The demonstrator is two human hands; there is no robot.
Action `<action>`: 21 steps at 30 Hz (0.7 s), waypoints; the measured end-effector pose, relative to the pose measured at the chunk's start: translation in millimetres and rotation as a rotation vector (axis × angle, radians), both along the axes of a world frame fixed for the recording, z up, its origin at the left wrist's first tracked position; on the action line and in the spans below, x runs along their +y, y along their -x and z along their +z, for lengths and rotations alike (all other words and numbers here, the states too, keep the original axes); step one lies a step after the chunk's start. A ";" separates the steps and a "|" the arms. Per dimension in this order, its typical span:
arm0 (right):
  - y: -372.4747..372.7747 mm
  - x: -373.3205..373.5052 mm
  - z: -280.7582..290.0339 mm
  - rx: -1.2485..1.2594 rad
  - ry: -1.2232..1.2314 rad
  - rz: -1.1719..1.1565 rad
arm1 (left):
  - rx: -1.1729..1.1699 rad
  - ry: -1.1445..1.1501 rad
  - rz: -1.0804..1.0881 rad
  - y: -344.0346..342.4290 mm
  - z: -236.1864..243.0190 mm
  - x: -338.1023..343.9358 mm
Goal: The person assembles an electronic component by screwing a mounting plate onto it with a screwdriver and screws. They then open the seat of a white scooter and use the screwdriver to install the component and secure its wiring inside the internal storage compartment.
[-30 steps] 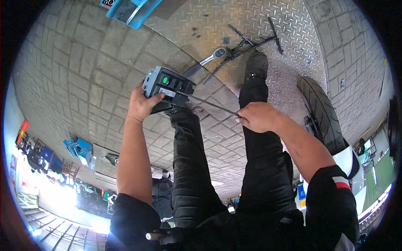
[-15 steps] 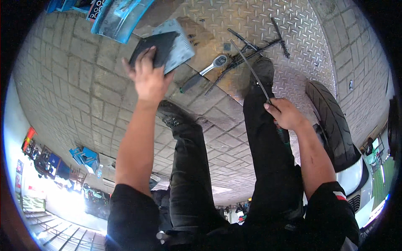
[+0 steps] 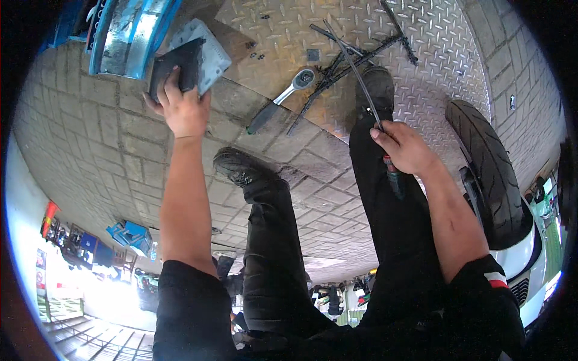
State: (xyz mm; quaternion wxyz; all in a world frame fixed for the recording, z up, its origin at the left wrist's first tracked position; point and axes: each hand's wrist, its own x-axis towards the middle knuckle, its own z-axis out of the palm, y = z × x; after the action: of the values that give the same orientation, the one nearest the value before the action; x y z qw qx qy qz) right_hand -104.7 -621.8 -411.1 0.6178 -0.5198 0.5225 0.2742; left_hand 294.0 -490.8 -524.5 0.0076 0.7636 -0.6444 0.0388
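Note:
My left hand grips a black flat module with a pale metal plate behind it, beside the blue metal tray. My right hand holds a long-shafted screwdriver over my right leg, its red and green handle below the fingers and its shaft pointing away from me. Between my hands, a ratchet with a dark and green handle lies by several thin black pieces, partly on the metal plate floor. Small dark parts lie nearby.
A motorcycle tire with white bodywork is at my right, close to my forearm. Paving surrounds the plate. A blue open toolbox, an orange cone and other clutter are in the background. My left boot rests on the paving.
My left hand has swung up and left with the module, now turned over, toward the blue tray. My right hand has moved right, away from the module, and the screwdriver now points forward.

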 end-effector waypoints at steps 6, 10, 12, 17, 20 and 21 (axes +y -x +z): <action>-1.2 -0.8 -5.1 0.077 -0.032 -0.077 | 0.021 -0.047 0.280 1.0 8.5 -21.3; 5.7 4.9 -14.4 0.002 0.091 0.014 | -0.032 -0.049 0.212 -8.1 13.9 -11.8; -6.7 0.2 -5.8 0.096 -0.017 -0.033 | 0.003 -0.049 0.212 -6.5 17.4 3.4; 12.0 12.2 -22.2 -0.018 0.142 0.010 | 0.101 0.075 0.174 9.8 25.6 11.9; 14.3 12.4 -25.9 -0.027 0.161 0.024 | 0.065 -0.008 0.177 13.4 15.9 2.1; 13.6 12.9 -26.8 -0.039 0.182 0.056 | 0.057 -0.009 0.183 13.0 13.0 0.0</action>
State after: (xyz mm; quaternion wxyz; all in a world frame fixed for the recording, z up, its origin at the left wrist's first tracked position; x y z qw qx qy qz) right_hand -118.4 -608.9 -437.9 0.5701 -0.5934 0.5186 0.2323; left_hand 281.0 -490.7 -511.5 0.0189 0.8202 -0.5716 0.0144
